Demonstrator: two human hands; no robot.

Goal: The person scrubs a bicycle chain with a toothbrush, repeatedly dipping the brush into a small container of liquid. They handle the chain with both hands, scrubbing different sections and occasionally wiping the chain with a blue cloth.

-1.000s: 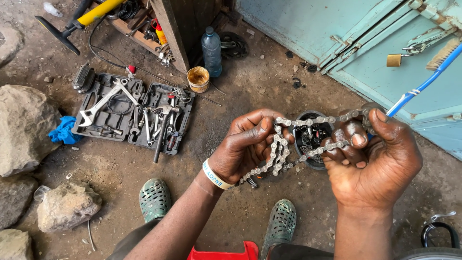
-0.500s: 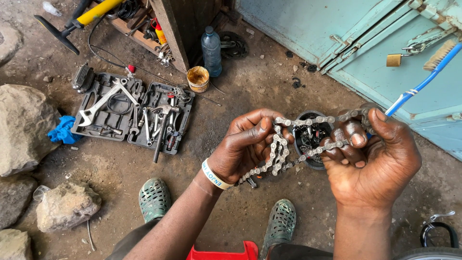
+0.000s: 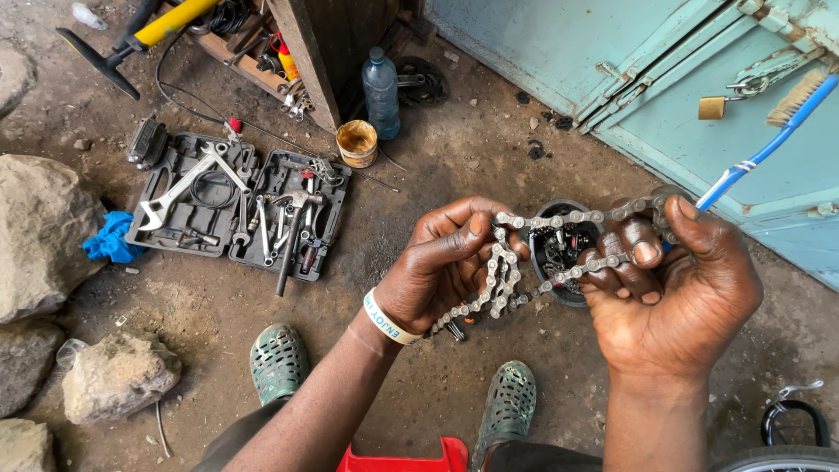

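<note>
Bicycle chain (image 3: pixel 524 284) stretched between left hand (image 3: pixel 446 262) and right hand (image 3: pixel 677 288), both pinching it, right also gripping blue brush (image 3: pixel 769 144); below, black tub (image 3: pixel 559 253) of dark parts; open tool case (image 3: pixel 240 205) holding wrenches.

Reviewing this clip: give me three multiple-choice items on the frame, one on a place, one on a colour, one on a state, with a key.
1. Where does the open tool case lie?
A. on the dirt floor
B. on a bench
C. hung on the door

2. What colour is the handle of the brush in the right hand?
A. red
B. blue
C. green

3. How is the bicycle chain held?
A. lying loose on the ground
B. hung from a hook
C. stretched between the left hand and the right hand

Key: 1 A, the case rests on bare dirt beside rocks. 2 B, the handle is blue and white. 3 C, both hands grip the chain.
</note>
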